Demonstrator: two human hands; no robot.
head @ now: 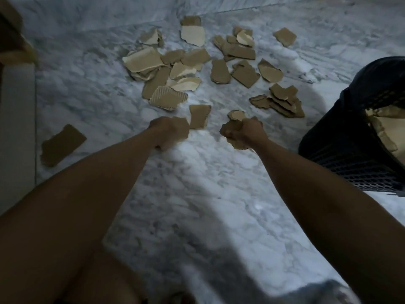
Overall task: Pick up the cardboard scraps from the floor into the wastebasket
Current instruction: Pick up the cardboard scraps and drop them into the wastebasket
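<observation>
I am seeing the right hand [243, 133] gripping cardboard scraps [235, 128]; the left hand [169, 132] is fisted on one scrap [183, 129]. The dark wastebasket [341, 141] is holding torn cardboard [388, 126] at the marble floor's [208, 183] right edge.

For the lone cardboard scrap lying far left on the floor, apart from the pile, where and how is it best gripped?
The lone scrap lies flat on the marble floor, so a top pinch has nothing to bite. Probably best: the left hand comes from its near long edge, slides fingertips under, thumb on top. That hand looks closed on a scrap already, so empty it into the wastebasket first.
</observation>
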